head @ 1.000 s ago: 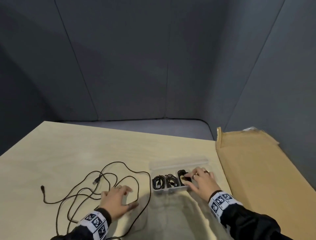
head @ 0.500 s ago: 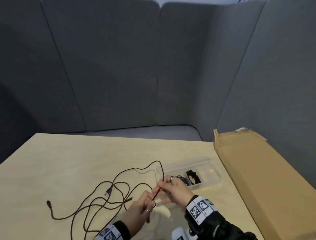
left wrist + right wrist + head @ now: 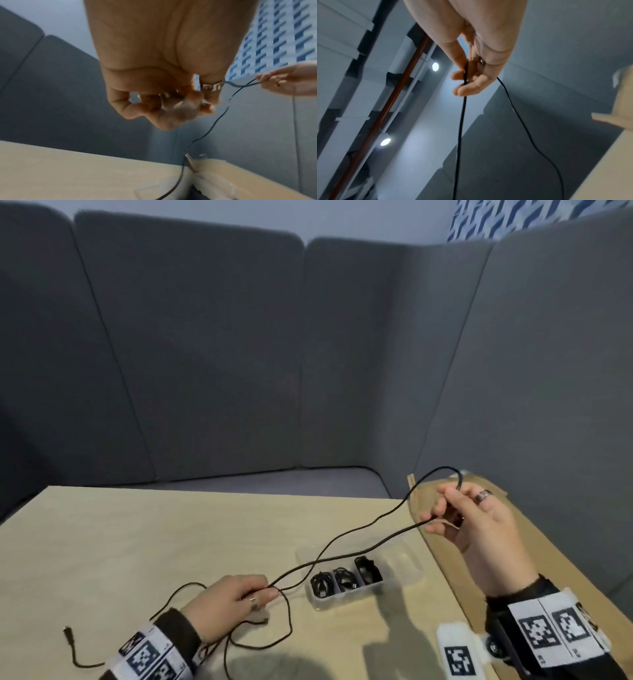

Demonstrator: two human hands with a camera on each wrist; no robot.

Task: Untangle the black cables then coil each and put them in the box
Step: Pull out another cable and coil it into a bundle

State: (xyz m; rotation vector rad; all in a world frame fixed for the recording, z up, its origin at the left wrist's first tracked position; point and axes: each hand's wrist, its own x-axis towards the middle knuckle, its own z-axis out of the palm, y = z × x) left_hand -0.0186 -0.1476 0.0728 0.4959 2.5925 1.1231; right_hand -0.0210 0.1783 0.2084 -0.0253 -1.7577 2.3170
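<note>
While the right hand [image 3: 479, 529] is hanging raised above the right edge of the counter [image 3: 144, 542], its fingers [image 3: 467, 89] are pinching the black cable [image 3: 359, 553] between thumb and fingertips, a short loop arching over the knuckles. The left hand [image 3: 229, 604] is resting low on the counter, its curled fingers [image 3: 175, 112] gripping the same cable where two strands are crossing just left of the box [image 3: 400, 580]. Between the hands the cable is running in two thin, dark lines slanting up over the box, one fairly taut, the other waving. Behind the left hand the rest is lying in loose loops on the counter, and one end with a small plug [image 3: 68, 632] is lying out near the left wrist. Both hands are wearing rings, and both wrists are wearing white bands printed with black square markers.

The box is clear plastic, shallow and divided, sitting on the counter between the two hands; three of its compartments on the left side are each holding a small black coil [image 3: 342, 578], and the compartments to the right are looking bare. The counter is pale, light wood with a matte face. A flat sheet of brown cardboard [image 3: 548, 559] is lying along its right edge, under the raised hand. Grey padded panels [image 3: 205, 354] are standing around the far side and the right, and a blue-and-white patterned wall [image 3: 513, 217] is showing above them. In the right wrist view, round ceiling lights [image 3: 435, 66] are glowing beside a reddish pipe [image 3: 388, 108].
</note>
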